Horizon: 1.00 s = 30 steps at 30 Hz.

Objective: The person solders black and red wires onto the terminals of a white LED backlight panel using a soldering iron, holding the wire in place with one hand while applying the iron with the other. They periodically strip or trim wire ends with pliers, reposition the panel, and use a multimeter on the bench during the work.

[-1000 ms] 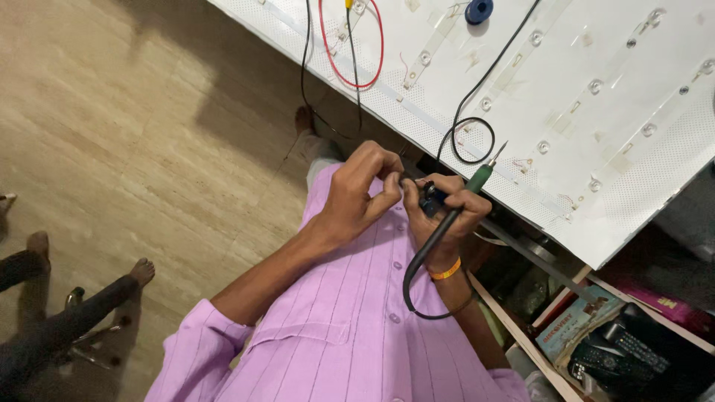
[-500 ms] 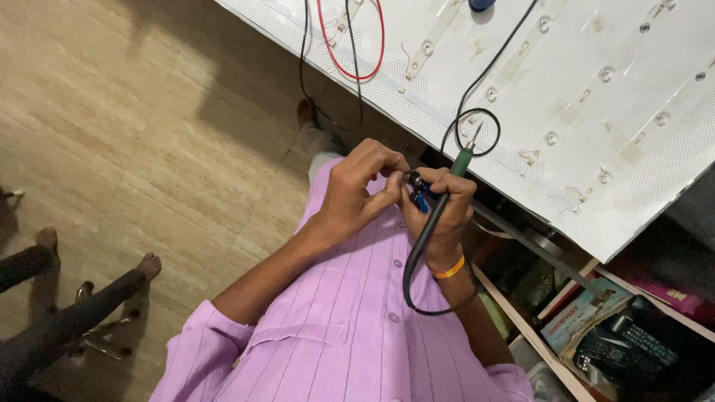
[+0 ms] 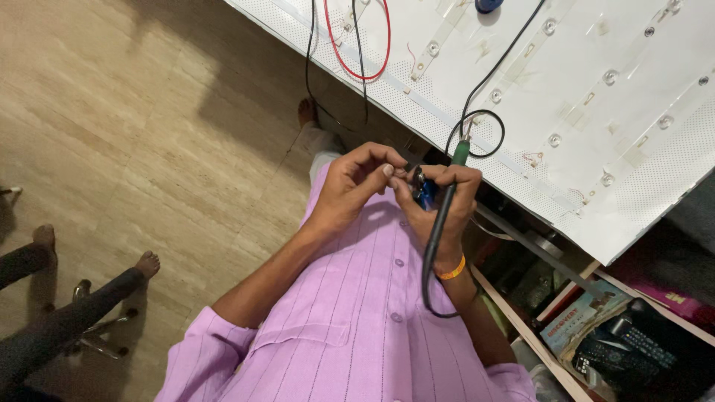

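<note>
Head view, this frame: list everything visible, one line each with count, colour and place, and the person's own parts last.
White panel: one, white with rows of small round lenses, upper right.
Red wire: one loop, on the panel's left end.
Black cables: several, across the panel and over its edge.
Blue object: one, top edge, mostly cut off.
Soldering iron: one, black with green collar, in the right hand.
Small blue part: one, between both hands; kind unclear.
Remote controls: a few, black, lower right shelf.
Another person's feet: two, bare, left edge.
Wristband: one, orange, right wrist.
Shirt: one, lilac, striped.
Left hand: pinching the part.
Right hand: gripping the iron.
</note>
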{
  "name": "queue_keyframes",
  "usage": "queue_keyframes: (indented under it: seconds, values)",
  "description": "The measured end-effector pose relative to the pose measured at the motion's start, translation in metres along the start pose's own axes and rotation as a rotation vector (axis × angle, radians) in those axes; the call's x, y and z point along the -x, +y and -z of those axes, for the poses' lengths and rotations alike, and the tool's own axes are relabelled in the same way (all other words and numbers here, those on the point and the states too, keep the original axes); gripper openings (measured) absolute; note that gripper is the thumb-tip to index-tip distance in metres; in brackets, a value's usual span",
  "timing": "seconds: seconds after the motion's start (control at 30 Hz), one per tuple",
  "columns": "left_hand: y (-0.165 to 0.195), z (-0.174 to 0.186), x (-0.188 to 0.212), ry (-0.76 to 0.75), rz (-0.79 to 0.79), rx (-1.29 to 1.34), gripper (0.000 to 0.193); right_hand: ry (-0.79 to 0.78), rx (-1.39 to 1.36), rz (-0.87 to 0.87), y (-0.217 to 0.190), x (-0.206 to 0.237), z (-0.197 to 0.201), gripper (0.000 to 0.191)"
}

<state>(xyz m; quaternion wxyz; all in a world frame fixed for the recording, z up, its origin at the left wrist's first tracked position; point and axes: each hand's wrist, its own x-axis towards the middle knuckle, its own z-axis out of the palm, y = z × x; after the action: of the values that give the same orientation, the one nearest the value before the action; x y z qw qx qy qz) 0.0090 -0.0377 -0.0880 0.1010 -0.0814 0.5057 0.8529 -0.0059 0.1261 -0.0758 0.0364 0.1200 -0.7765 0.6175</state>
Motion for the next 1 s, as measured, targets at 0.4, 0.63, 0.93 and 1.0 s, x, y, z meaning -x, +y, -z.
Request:
queue_keyframes:
  seconds: [0.4,0.63,0.93,1.0]
  values:
    - [-0.008,0.018,-0.009,-0.153,0.001,0.002,0.025,0.043,-0.448,-0.277,-0.004,-0.003,0.005,0.055]
    - [0.029,0.001,-0.008,0.046,-0.335,-0.659,0.035,0.024,0.008,-0.163,0.001,-0.004,0.009,0.055]
    - [0.029,-0.013,-0.012,-0.053,-0.332,-0.636,0.014,-0.019,0.22,-0.007,0.003,0.001,0.011,0.053]
    - [0.023,-0.013,-0.01,-0.04,-0.333,-0.581,0.012,-0.036,0.202,-0.019,0.003,0.001,0.013,0.053]
